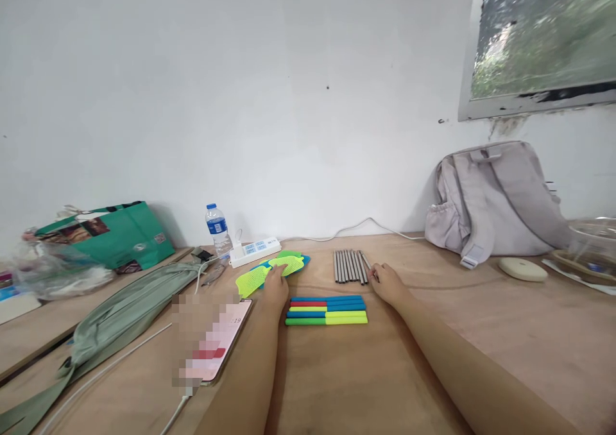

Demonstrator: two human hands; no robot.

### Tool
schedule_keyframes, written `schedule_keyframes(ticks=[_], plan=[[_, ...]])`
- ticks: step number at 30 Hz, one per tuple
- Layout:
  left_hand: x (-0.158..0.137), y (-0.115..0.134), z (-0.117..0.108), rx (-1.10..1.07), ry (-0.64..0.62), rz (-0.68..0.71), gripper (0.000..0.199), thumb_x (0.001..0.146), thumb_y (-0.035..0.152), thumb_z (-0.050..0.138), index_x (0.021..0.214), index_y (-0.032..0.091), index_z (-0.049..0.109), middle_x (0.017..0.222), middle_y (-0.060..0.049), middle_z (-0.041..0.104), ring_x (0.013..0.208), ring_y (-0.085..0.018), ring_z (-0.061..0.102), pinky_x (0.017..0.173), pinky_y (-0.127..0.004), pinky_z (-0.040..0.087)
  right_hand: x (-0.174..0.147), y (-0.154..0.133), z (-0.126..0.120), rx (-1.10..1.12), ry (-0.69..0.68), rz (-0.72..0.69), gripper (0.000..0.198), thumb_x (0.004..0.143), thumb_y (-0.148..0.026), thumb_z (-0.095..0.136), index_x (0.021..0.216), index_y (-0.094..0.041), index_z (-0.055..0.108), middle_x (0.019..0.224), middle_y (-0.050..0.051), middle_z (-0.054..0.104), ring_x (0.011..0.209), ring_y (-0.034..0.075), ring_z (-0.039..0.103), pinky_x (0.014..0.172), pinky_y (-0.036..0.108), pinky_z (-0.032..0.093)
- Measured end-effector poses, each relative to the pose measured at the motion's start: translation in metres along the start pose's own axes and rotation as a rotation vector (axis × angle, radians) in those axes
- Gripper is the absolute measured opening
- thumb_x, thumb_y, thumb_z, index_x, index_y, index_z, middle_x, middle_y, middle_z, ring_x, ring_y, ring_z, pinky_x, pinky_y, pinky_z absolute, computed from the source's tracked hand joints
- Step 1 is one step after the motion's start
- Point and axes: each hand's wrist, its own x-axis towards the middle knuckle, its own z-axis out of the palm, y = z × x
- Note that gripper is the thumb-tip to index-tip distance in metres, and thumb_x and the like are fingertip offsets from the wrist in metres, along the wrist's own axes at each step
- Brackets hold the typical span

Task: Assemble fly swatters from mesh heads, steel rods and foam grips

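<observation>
My left hand [276, 289] is closed at the fingertips on a bright yellow mesh piece [251, 282], which shows on both sides of the fingers. Under and behind it lie blue and green flat pieces [290, 254]. My right hand [386, 283] has its fingertips together at the right end of a row of thin grey metal tubes [347, 267]; they pinch the slanted rightmost tube. Nearer to me, between my forearms, several two-part coloured sticks [326, 314] in blue, red, yellow and green lie side by side in a stack of rows.
Left of my forearm lies a phone [226, 339] with a cable. Behind stand a white power strip [255, 251] and a water bottle [217, 228]. A grey-green strap bag [129, 313] and green bag [125, 233] lie left. A backpack [500, 197] and beige oval case [522, 269] are right.
</observation>
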Motion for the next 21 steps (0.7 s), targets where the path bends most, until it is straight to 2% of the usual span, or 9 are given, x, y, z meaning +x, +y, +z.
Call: schedule_keyframes(ticks=[4,8,12,17,21], plan=[[0.001,0.000,-0.001,-0.096,0.034,-0.005,0.039,0.067,0.000,0.040,0.091,0.019,0.064,0.102,-0.005,0.065,0.110,-0.022,0.051,0.096,-0.039,0.037,0.002,0.002,0.001,0.011,0.028,0.076,0.014,0.076,-0.011,0.044,0.083,-0.016,0.054,0.083,0.009,0.052,0.075,0.017,0.050,0.067,0.025,0.032],[-0.001,0.006,-0.006,-0.199,0.131,-0.021,0.026,0.071,0.008,0.045,0.082,0.021,0.065,0.098,-0.004,0.066,0.108,-0.023,0.052,0.095,-0.039,0.038,0.004,0.006,0.002,0.047,0.075,0.191,0.020,0.075,-0.007,0.040,0.089,-0.014,0.053,0.081,0.010,0.054,0.074,0.017,0.051,0.065,0.025,0.033],[-0.005,0.012,-0.011,-0.308,0.279,-0.088,0.018,0.075,0.024,0.050,0.086,0.021,0.064,0.099,-0.006,0.065,0.103,-0.025,0.054,0.094,-0.042,0.036,0.009,0.012,0.002,0.129,0.149,0.321,0.026,0.071,-0.005,0.040,0.094,-0.013,0.051,0.080,0.012,0.056,0.073,0.019,0.052,0.063,0.025,0.034],[-0.008,0.021,-0.017,-0.477,0.421,-0.186,0.030,0.079,0.039,0.046,0.094,0.016,0.058,0.093,-0.008,0.064,0.089,-0.022,0.059,0.081,-0.036,0.045,0.014,0.028,-0.003,0.304,0.261,0.460,0.031,0.069,-0.009,0.038,0.100,-0.012,0.046,0.079,0.012,0.057,0.069,0.020,0.053,0.058,0.027,0.036],[-0.013,0.030,-0.020,-0.756,0.573,-0.303,0.037,0.081,0.044,0.043,0.105,0.016,0.048,0.099,-0.007,0.059,0.092,-0.019,0.056,0.079,-0.031,0.044,0.015,0.035,-0.006,0.488,0.313,0.432,0.031,0.070,-0.016,0.035,0.100,-0.015,0.043,0.074,0.008,0.056,0.061,0.018,0.052,0.053,0.027,0.037]])
